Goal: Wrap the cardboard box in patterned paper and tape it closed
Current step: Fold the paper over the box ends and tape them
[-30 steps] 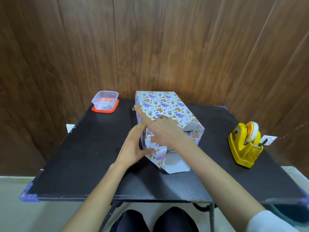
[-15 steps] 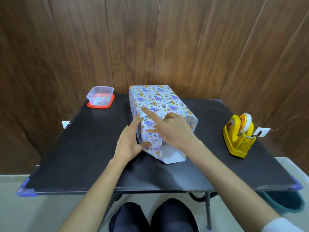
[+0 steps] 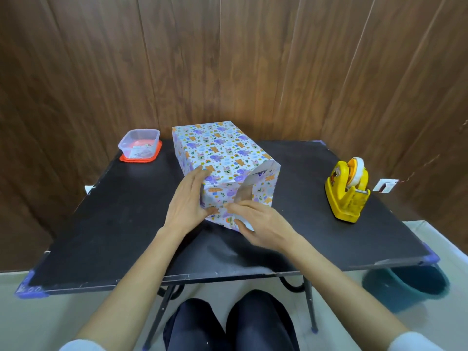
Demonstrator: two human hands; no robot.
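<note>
- Black desk [image 3: 121, 224] against brown wood-panelled wall [image 3: 228, 59]; pale floor below.
- Wrapped box [image 3: 220, 150] at desk centre, lying 11 to 5 o'clock, near end unsealed.
- Left grip [image 3: 187, 203] apart, fingers straight against box's 9 o'clock side.
- Right grip [image 3: 260, 224] pinched on paper flap [image 3: 234, 220] at 6 o'clock end.
- Clear tub [image 3: 139, 144] at 10 o'clock, yellow tape dispenser [image 3: 347, 193] at 3 o'clock, both well apart from box.
- Bare desk toward near edge; purple corner guard [image 3: 30, 290] at 8 o'clock.

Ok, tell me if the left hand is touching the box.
Touching. Head view: the left hand lies flat against the left side of the box, no gap showing.
</note>
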